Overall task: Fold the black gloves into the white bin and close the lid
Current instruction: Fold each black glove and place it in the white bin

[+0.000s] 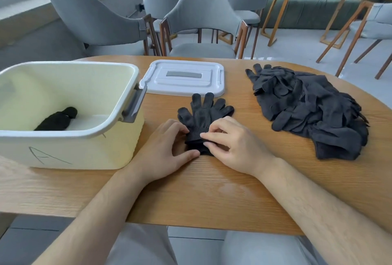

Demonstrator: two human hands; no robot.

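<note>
Head view: a black glove [204,114] lies mid-table [212,190], cuff toward the near edge, judged ready for rolling. The right hand [231,144] pinches the cuff fold and the left hand [167,148] grips its side, steadying it. The open bin [70,67] at the left edge holds one rolled glove [57,119]. The lid [184,78] is parked at the far edge, the glove pile [307,108] at the right. Whether the glove is a stacked pair cannot be determined. The bin's near wall hides part of its floor.
</note>
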